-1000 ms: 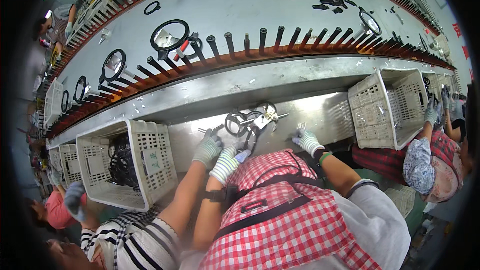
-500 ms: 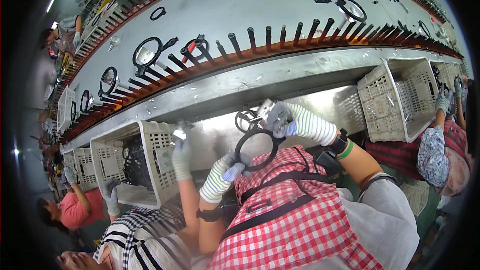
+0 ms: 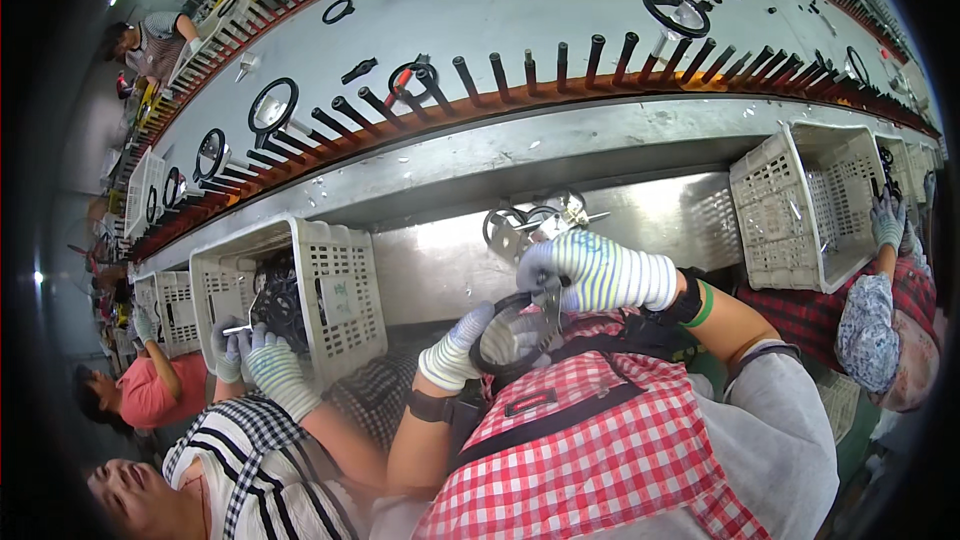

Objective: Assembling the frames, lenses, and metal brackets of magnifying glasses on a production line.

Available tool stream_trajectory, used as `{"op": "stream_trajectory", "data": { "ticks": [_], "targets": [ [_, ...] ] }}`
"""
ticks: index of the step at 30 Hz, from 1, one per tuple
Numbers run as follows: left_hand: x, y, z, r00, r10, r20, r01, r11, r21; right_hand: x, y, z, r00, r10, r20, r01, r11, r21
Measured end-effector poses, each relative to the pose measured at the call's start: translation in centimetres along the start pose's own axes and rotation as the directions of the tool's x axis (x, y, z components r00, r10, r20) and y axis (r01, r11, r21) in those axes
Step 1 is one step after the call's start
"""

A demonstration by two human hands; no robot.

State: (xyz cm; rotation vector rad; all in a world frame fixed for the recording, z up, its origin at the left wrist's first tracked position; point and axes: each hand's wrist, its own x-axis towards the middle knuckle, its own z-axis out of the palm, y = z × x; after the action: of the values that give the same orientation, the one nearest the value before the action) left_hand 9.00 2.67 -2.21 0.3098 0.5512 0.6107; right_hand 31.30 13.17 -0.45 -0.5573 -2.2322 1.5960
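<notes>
A round black ring frame (image 3: 477,353) is held low in front of the checked apron, tilted, in my left hand (image 3: 455,348), whose gloved fingers close round its left side. A pale, striped patch shows inside the ring. My right hand (image 3: 600,268), in a striped glove, is closed with its fingertips at the ring's upper right edge. A greyish piece (image 3: 549,312) hangs below those fingertips; blur hides its kind. Just beyond my right hand, a small pile of black rings and shiny parts (image 3: 540,219) lies in the metal trough (image 3: 430,275).
White plastic crates stand left (image 3: 340,290) and right (image 3: 770,210). Beyond the trough runs a rack of upright black pegs (image 3: 530,75), some carrying ring frames. A co-worker's gloved hands (image 3: 265,365) hold a thin white piece at the left crate. Another person sits at the right.
My right hand has come down to the ring, and the ring has tilted and dropped slightly. The co-worker's hand has left the trough side and moved to the left crate. The view has shifted slightly.
</notes>
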Motion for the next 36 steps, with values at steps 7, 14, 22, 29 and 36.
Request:
{"op": "stream_trajectory", "data": {
  "ticks": [7, 14, 22, 29, 36],
  "targets": [
    [-0.7, 1.0, -0.6, 0.932, 0.312, -0.186, -0.341, 0.927, -0.154, -2.8, -1.7, -0.1, 0.980, 0.170, 0.101, -0.197, 0.827, 0.526],
    [-1.4, 1.6, -0.7, 0.934, 0.303, -0.188, -0.343, 0.909, -0.239, -2.3, -1.4, 0.4, 0.885, 0.215, 0.414, -0.403, 0.798, 0.447],
    [-1.5, 1.0, -1.1, 0.932, 0.290, -0.217, -0.319, 0.941, -0.111, -1.3, 0.3, 0.4, 0.856, 0.156, 0.493, -0.404, 0.797, 0.450],
    [-1.3, 1.6, -1.7, 0.925, 0.288, -0.249, -0.300, 0.954, -0.013, -0.1, 3.7, 1.3, 0.905, 0.049, 0.423, -0.269, 0.836, 0.478],
    [1.5, 1.5, -3.6, 0.890, 0.347, -0.295, -0.350, 0.936, 0.045, 2.5, 3.1, 1.3, 0.933, 0.233, 0.273, -0.308, 0.911, 0.274]
  ]
}}
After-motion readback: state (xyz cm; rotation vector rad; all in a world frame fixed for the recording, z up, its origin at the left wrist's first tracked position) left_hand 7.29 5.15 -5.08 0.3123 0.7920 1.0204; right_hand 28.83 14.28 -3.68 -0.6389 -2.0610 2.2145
